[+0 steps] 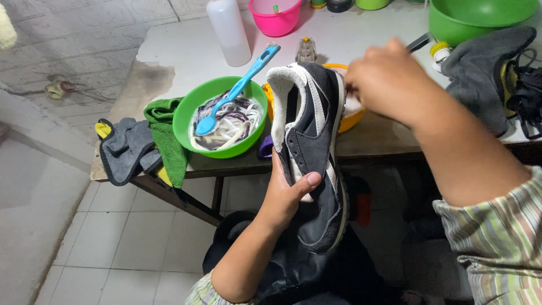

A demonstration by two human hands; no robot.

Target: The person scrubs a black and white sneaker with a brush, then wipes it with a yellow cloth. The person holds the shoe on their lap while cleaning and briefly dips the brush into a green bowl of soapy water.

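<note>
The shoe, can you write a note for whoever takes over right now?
Left hand: holds the black and white shoe up over the lap.
Right hand: reaching into the yellow bowl behind the shoe; what it holds is blurred.
The laces lie in the green bowl under a blue brush.
Done: laces are out.
Left: hard to tell how clean the shoe is.

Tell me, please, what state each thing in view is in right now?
Black sneaker: unlaced, held upright by the left hand.
Right hand: reaching into the yellow bowl.
Green bowl: holds soaking laces and a blue brush.
White bottle: upright.
</note>
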